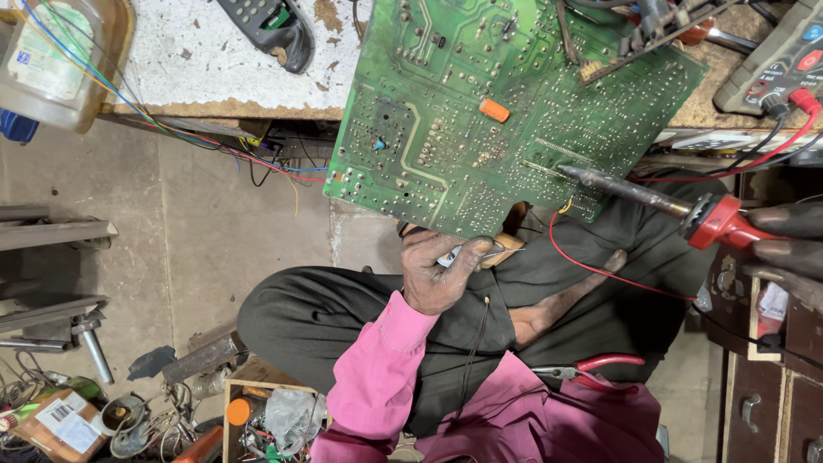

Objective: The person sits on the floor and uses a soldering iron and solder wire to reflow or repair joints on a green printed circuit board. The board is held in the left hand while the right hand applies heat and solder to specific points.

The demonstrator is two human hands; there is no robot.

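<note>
A large green circuit board (480,103) leans over the workbench edge, solder side up, with an orange part on it. My left hand (439,270) grips its near edge from below, thumb on the board, and also holds a thin strand of solder wire. My right hand (784,244) at the right edge holds a soldering iron (677,206) with a red handle. Its dark tip rests on the board's lower right area. A red wire (600,270) runs from the board across my lap.
A multimeter (776,60) with red and black leads lies at the upper right. A dark handset (270,30) sits on the white bench (197,60). Red-handled pliers (591,369) rest on my lap. A plastic jug (51,60) stands upper left. Metal scrap and a box of parts (266,416) cover the floor.
</note>
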